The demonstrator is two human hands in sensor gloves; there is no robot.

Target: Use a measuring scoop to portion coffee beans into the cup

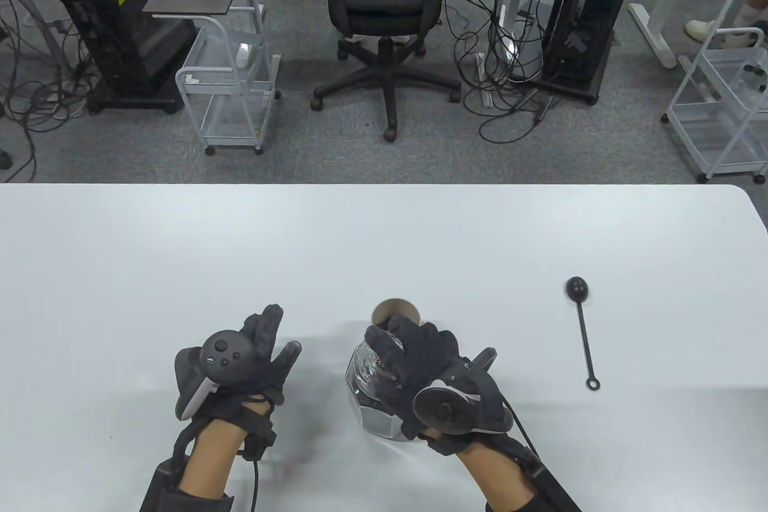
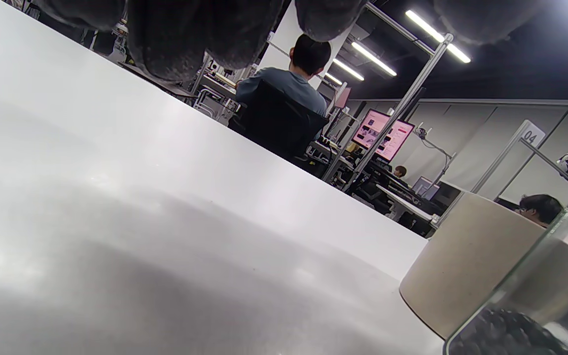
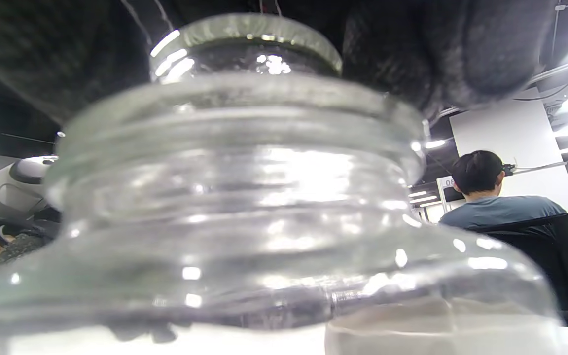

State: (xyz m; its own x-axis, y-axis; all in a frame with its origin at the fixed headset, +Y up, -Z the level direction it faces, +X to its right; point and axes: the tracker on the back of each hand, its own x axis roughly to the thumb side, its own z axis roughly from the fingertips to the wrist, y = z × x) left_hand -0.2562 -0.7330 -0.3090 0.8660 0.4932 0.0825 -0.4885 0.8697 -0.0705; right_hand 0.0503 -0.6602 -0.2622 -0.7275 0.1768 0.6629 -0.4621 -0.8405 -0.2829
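Early days on this one, by the look of it: the white table (image 1: pixel 384 236) carries everything, and on it stands one glass jar (image 1: pixel 375 383) near its front edge, dark coffee beans (image 2: pixel 506 335) showing low inside through the wall in the left wrist view. The right hand (image 1: pixel 429 365) is draped over the jar's top, fingers (image 3: pixel 461 49) curled down round the neck and mouth, so it grips the jar; whether a lid sits under that palm I cannot tell. One paper cup (image 1: pixel 395 314) stands just behind the jar, touching or nearly touching it, and as far as the table view shows, its inside looks bare, so my read is that no beans have gone in yet. The left hand (image 1: pixel 240 362) sits to the left of the jar, apart from it, fingers spread and straight, holding nothing. One black measuring scoop (image 1: pixel 582 323) lies flat well to the right of the jar, bowl away from the person, ring end toward them, untouched. So the count: one jar, one cup, one scoop, two hands. Still to do, I'd judge: free the jar's mouth, fetch the scoop, dip, level, tip into the cup.
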